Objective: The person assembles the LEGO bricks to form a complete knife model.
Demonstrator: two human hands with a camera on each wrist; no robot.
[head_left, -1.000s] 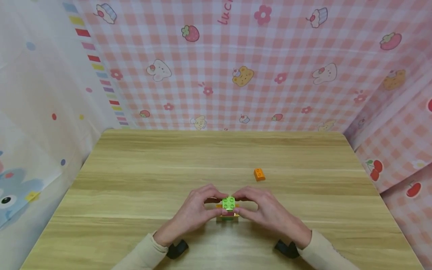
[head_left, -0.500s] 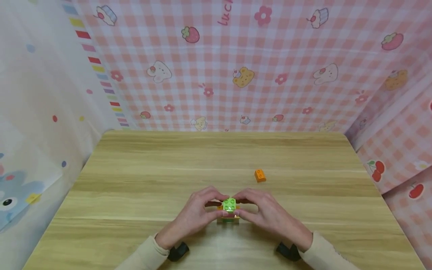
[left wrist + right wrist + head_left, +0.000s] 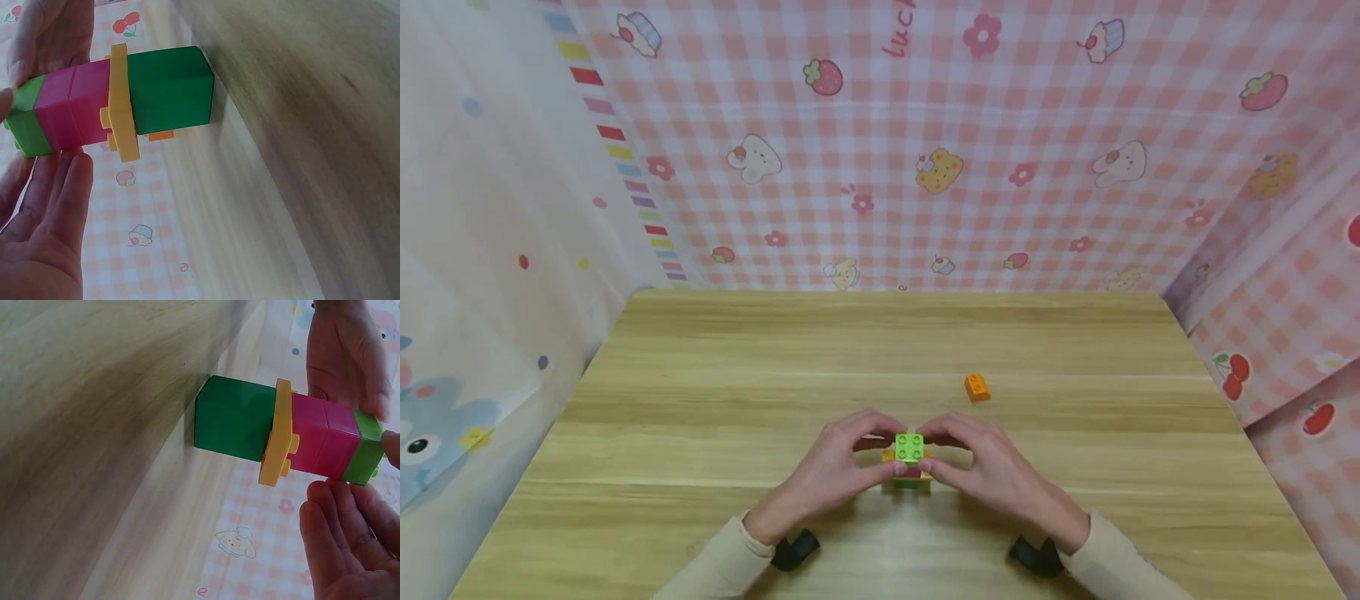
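A stack of toy building bricks stands upright near the table's front middle. Its base is a dark green block (image 3: 172, 90), topped by a wider yellow-orange plate (image 3: 279, 432). Two magenta bricks (image 3: 73, 103) sit on the plate, and a light green brick (image 3: 909, 447) with studs crowns them. From the left side, my left hand (image 3: 838, 458) pinches the light green brick between thumb and fingers. My right hand (image 3: 992, 467) grips the same brick from the right side in mirror fashion. Some fingertips behind the brick are hidden in the head view.
A loose orange brick (image 3: 977, 387) lies on the wooden table (image 3: 737, 350), behind and right of the stack. Pink checked cloth (image 3: 880, 167) hangs beyond the table's far edge, with more cloth on both sides. Black wrist mounts (image 3: 795, 550) sit under the forearms.
Both hands keep their hold on the light green brick. The top of the stack shifts only slightly away from the person; the orange brick stays where it was.
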